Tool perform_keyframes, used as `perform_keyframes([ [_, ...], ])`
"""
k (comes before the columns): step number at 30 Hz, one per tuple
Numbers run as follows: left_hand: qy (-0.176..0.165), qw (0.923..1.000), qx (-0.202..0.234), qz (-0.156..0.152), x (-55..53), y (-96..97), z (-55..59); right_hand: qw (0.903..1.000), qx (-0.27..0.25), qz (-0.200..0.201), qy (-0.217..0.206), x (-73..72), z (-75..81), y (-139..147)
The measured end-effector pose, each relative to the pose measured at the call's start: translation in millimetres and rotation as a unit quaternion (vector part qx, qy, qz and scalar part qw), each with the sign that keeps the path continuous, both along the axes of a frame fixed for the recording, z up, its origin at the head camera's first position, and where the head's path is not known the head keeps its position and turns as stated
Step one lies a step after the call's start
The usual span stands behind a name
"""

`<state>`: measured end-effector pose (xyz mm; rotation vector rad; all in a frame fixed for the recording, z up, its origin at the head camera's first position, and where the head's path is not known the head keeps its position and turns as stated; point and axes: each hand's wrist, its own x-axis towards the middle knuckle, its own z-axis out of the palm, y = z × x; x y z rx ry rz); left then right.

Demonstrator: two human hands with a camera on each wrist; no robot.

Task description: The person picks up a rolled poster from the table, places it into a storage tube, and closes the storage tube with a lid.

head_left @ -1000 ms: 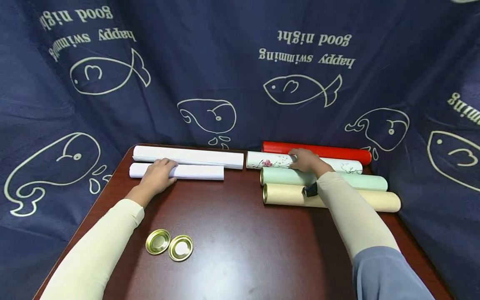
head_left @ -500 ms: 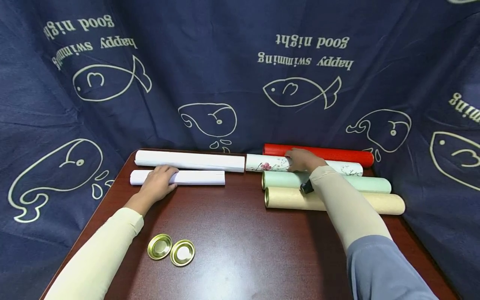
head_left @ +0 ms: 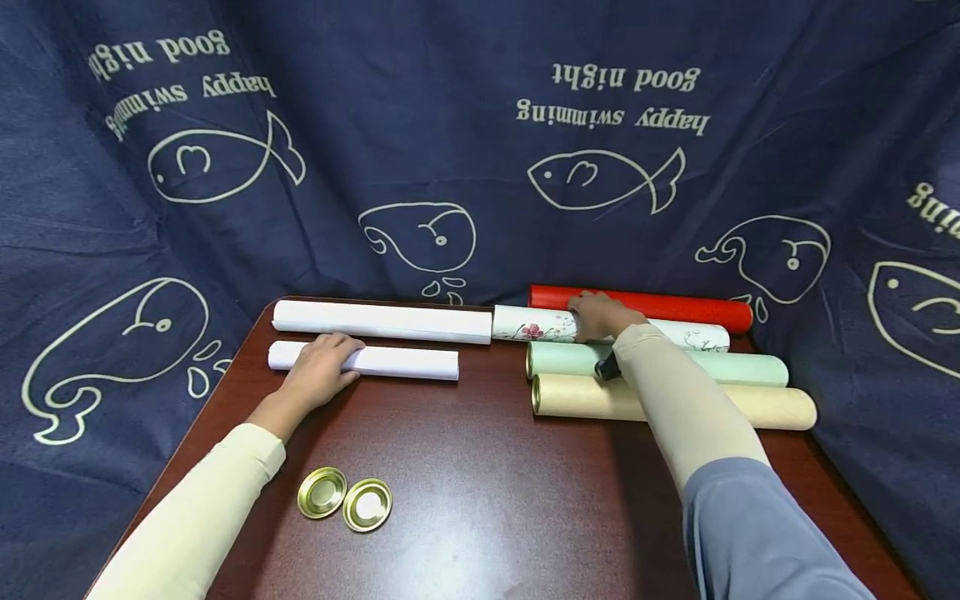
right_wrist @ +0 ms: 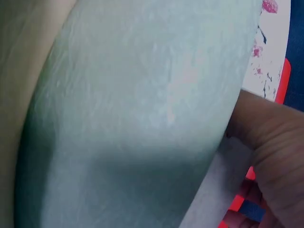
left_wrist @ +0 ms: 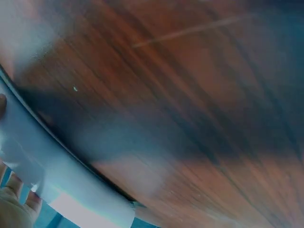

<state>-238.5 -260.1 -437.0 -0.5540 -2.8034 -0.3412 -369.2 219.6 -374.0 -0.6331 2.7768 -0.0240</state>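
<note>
My left hand point(head_left: 321, 368) grips the nearer white paper roll point(head_left: 408, 362) near its left part. In the left wrist view, fingertips point(left_wrist: 32, 202) curl against one side of that roll. Behind it lies a longer white paper roll point(head_left: 382, 322), its right end meeting the left end of a white floral tube point(head_left: 534, 325); whether it enters the tube cannot be told. With fingers and thumb around the floral tube, my right hand point(head_left: 602, 317) holds it between the mint-green tube point(head_left: 720, 367) and the red tube point(head_left: 675, 310). Its fingers are partly hidden in the right wrist view.
A cream tube point(head_left: 577, 396) lies in front of the mint-green one. Two gold metal lids point(head_left: 322, 492) sit at the front left of the dark wooden table point(head_left: 480, 467). Behind the table hangs a navy curtain point(head_left: 420, 125) printed with fish.
The nearer paper roll has moved slightly right and towards me with my left hand, widening the gap to the longer roll. My right hand keeps its hold; the camera has shifted a little.
</note>
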Motion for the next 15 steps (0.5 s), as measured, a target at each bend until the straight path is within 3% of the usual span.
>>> perform_keyframes([
  [8,0.02,0.9993,0.029,-0.016,10.8,-4.7,6.8,0.9985,-0.032,0.024,0.036,-6.4,-1.9,13.7],
  [15,0.043,0.9969,0.053,-0.038,16.2,-4.7,11.8,0.9868,-0.152,0.011,0.056,-4.6,3.5,28.1],
])
